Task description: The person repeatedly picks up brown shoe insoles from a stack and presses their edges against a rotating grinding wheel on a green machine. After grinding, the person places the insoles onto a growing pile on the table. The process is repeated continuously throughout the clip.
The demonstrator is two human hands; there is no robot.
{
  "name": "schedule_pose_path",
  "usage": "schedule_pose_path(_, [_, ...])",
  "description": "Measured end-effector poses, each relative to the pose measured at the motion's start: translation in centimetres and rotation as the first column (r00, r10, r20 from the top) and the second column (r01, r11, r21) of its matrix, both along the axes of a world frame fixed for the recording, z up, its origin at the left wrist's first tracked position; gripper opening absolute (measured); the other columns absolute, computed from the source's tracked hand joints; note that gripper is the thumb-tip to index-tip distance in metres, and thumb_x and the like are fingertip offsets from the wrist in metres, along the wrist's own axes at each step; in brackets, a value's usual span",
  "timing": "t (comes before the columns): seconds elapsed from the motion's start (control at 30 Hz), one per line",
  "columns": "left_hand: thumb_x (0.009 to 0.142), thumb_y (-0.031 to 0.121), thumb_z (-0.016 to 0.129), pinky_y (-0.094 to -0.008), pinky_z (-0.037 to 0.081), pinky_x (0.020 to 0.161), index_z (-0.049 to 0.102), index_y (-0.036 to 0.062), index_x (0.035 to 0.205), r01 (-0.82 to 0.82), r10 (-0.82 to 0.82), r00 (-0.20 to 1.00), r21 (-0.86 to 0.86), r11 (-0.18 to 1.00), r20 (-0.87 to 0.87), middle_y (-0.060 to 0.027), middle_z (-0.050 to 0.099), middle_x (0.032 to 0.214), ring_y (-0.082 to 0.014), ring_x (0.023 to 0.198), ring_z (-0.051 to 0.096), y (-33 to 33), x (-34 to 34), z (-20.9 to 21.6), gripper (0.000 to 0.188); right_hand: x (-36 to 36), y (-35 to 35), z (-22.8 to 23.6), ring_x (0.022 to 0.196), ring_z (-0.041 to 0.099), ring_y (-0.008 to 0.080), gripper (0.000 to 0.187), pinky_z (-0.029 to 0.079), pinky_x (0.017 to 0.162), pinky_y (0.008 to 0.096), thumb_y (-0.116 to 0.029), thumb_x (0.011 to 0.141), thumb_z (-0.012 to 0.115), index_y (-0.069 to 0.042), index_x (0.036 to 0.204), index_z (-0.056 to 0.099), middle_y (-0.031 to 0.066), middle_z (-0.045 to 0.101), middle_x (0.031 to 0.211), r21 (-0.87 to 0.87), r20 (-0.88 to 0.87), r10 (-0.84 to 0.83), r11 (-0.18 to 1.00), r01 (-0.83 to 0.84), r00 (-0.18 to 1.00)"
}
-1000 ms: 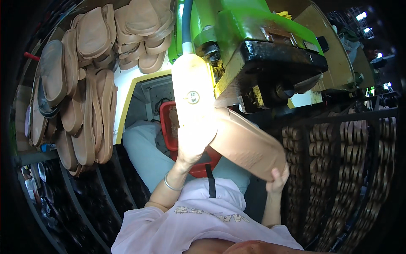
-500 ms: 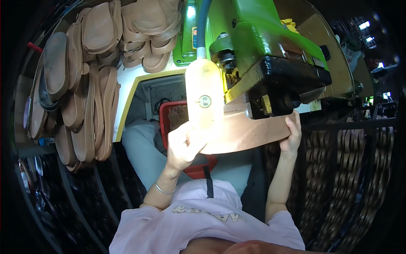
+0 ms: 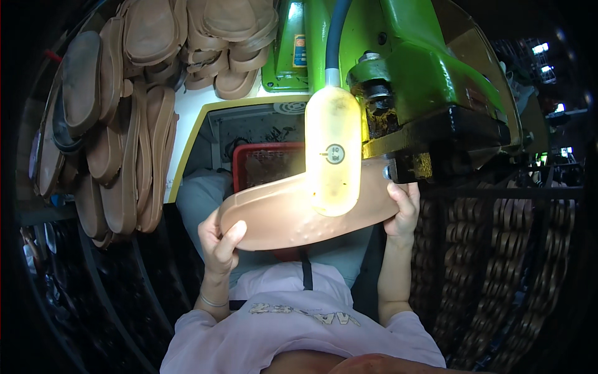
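Here, left fingers (image 3: 232, 237) and right fingers (image 3: 403, 201) gripping tan sole (image 3: 274, 215), lit lamp (image 3: 334, 131) blocking part, green machine (image 3: 423, 68) beyond

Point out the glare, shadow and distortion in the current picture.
Head view: the lamp glares, and the sole behind it looks brightly lit; head view: rows of brown pieces at right sit dim; head view: those rows curve near the black rim.

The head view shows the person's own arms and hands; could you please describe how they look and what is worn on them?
The left hand and right hand are gloveless. Short, pale lilac sleeves leave both forearms bare. A thin silvery bangle circles the left wrist; none shows on the right.
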State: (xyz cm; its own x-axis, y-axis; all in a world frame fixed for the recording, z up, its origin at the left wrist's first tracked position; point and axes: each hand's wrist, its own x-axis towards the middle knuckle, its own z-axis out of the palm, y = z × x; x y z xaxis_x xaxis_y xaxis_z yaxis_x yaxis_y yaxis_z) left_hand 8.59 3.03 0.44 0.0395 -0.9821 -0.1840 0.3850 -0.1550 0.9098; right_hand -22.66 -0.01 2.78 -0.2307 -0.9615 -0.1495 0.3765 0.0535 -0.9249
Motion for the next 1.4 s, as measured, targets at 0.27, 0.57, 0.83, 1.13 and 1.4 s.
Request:
schedule_pose_path(0.27, [0.074,0.009,0.063,-0.0256,0.045,0.085,0.055,-0.0097,0.115,0.229,-0.174,0.954,0.221,0.948,-0.244,-0.0122,0.063,0.104,-0.0143,0.095,0.060,4.3,2.5,-2.4,0.045,2.1,-1.4,0.8,0.085,0.059,0.0101,0.031,0.045,0.081,0.0241,0.004,0.072,0.064,0.002,0.103,0.060,0.0032,0.063,0.092,-0.033,-0.039,0.088,0.995,-0.089,0.995])
schedule_pose_path(0.57, [0.078,0.012,0.070,-0.0301,0.044,0.090,0.055,-0.0070,0.120,0.549,-0.555,0.830,-0.095,0.830,-0.048,-0.0094,0.063,0.112,-0.0132,0.101,0.057,-2.5,-4.4,0.1,0.048,5.8,-3.5,1.0,0.081,0.064,0.0140,0.023,0.051,0.073,0.0255,0.005,0.073,0.071,0.003,0.095,0.064,0.0076,0.068,0.091,-0.124,-0.157,0.234,0.959,-0.254,0.959])
schedule_pose_path(0.83, [0.083,0.003,0.066,-0.0242,0.049,0.074,0.064,-0.0051,0.106,0.269,-0.222,0.953,-0.242,0.932,0.204,-0.0074,0.068,0.093,-0.0090,0.082,0.060,-5.6,-10.4,-0.8,0.025,6.3,5.0,-1.6,0.101,0.059,0.0173,0.040,0.047,0.088,0.0296,-0.005,0.078,0.072,0.003,0.112,0.053,0.0118,0.061,0.109,0.038,-0.228,0.122,0.993,-0.116,0.966])
schedule_pose_path(1.13, [0.084,-0.003,0.061,-0.0280,0.048,0.087,0.049,-0.0099,0.122,0.199,-0.177,0.976,-0.180,0.963,0.129,-0.0150,0.063,0.108,-0.0160,0.097,0.061,-2.7,-10.0,-2.4,0.041,-1.2,19.0,-6.6,0.088,0.062,0.0164,0.040,0.049,0.082,0.0294,-0.006,0.069,0.074,0.005,0.103,0.057,0.0113,0.063,0.098,0.301,-0.053,-0.033,0.952,0.047,0.998])
schedule_pose_path(1.4, [0.084,-0.003,0.062,-0.0264,0.049,0.088,0.048,-0.0095,0.124,0.287,-0.276,0.958,-0.201,0.937,0.083,-0.0146,0.061,0.112,-0.0151,0.098,0.061,-4.1,-11.2,-2.2,0.043,-7.9,8.8,-1.9,0.101,0.058,0.0192,0.033,0.045,0.091,0.0306,-0.012,0.087,0.056,0.003,0.116,0.053,0.0110,0.060,0.108,-0.054,-0.242,-0.401,0.915,0.400,0.884])
